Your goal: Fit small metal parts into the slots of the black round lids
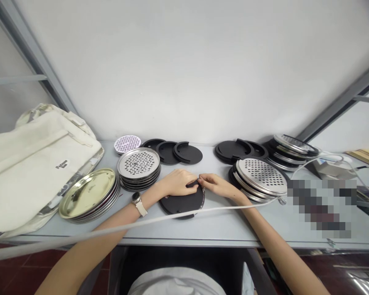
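Note:
A black round disc [180, 205] with a raised partial rim lies on the table in front of me. My left hand [180, 183] reaches over its far side, fingers curled and thumb pressed in at the rim. At the disc's upper right edge my right hand [217, 185] pinches, its fingertips meeting those of my left hand. A thin shiny line runs down the disc's right edge below the fingertips; what it is I cannot make out. The exact grip point is partly hidden by the fingers.
Left of my hands are a stack of perforated metal plates [138, 164] and gold-coloured trays [89, 194], beside a cream bag [33, 164]. More black discs [189, 153] lie behind. Perforated plates [261, 176] stand stacked at right. A white cable [160, 219] crosses in front.

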### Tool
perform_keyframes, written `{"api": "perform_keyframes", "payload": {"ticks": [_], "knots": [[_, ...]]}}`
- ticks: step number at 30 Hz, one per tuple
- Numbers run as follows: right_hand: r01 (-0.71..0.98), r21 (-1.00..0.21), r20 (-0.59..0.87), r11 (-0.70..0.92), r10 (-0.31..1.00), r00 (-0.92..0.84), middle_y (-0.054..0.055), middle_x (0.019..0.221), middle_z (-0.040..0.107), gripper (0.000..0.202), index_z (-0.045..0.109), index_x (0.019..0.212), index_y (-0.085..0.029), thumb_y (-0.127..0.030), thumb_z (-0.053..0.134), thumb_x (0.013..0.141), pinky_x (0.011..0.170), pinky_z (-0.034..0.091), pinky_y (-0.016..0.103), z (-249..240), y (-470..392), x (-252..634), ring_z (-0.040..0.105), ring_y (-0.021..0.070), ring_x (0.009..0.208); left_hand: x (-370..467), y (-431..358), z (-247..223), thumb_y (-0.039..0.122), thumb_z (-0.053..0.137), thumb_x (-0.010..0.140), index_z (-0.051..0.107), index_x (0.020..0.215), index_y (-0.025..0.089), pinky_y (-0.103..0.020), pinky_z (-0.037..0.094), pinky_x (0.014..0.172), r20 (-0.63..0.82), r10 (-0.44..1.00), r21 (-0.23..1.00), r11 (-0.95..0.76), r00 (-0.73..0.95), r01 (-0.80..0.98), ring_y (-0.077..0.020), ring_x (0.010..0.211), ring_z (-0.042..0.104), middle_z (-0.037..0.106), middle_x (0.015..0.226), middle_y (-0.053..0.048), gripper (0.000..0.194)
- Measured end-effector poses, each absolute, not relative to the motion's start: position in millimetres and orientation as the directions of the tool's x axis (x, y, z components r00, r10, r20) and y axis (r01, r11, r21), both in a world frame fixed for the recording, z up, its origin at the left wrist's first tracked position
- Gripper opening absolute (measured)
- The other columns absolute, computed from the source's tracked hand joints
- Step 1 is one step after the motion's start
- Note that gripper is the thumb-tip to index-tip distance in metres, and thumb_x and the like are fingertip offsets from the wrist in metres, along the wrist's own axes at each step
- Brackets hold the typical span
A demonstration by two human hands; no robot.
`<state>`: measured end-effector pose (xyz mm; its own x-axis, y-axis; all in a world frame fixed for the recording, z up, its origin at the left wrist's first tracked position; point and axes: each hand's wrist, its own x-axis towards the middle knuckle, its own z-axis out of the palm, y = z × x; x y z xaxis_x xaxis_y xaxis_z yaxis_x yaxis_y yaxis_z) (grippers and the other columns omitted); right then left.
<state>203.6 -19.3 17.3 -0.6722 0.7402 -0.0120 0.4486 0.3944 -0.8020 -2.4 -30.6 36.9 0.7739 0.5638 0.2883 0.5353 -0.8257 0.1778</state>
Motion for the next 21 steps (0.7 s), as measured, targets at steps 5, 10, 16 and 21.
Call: {"api": "perform_keyframes", "payload": {"ticks": [5,10,16,21], "knots": [[0.449,-0.802,-0.008,0.393,0.744,-0.668,-0.005,0.062,0.032,0.041,0.038,0.065,-0.018,-0.050,0.036,0.091,0.054,0.027,0.023,19.6,-20.6,202.8,0.031,0.0096,0.057,-2.3,-30.7,37.0,0.032,0.049,0.086,0.057,0.071,0.016,-0.026,0.032,0.058,0.281,0.573,0.187,-0.819,0.770,0.542,-0.0131,0.059,0.052,0.060,0.066,-0.002,0.023],[0.459,-0.798,-0.007,0.390,0.756,-0.654,-0.004,0.061,0.035,0.043,0.042,0.068,-0.018,-0.053,0.035,0.090,0.054,0.029,0.023,19.2,-20.7,201.7,0.033,0.0099,0.058,-2.1,-30.6,36.4,0.032,0.049,0.085,0.056,0.070,0.016,-0.026,0.033,0.058,0.291,0.571,0.178,-0.821,0.768,0.543,-0.0128,0.058,0.051,0.059,0.066,-0.001,0.023],[0.458,-0.788,0.001,0.410,0.747,-0.665,-0.004,0.061,0.034,0.043,0.043,0.066,-0.017,-0.051,0.035,0.091,0.053,0.028,0.023,17.4,-19.3,203.0,0.032,0.0097,0.057,-2.6,-31.0,36.6,0.031,0.051,0.085,0.055,0.068,0.016,-0.026,0.031,0.056,0.295,0.574,0.170,-0.818,0.764,0.549,-0.0128,0.058,0.050,0.060,0.066,-0.001,0.023],[0.461,-0.785,0.002,0.414,0.746,-0.666,-0.004,0.060,0.033,0.042,0.041,0.065,-0.018,-0.051,0.035,0.091,0.053,0.027,0.023,18.5,-19.9,202.1,0.031,0.0095,0.056,-2.5,-31.3,36.4,0.032,0.051,0.085,0.056,0.067,0.016,-0.025,0.030,0.057,0.292,0.586,0.168,-0.809,0.756,0.563,-0.0129,0.057,0.049,0.060,0.064,-0.001,0.024]]}}
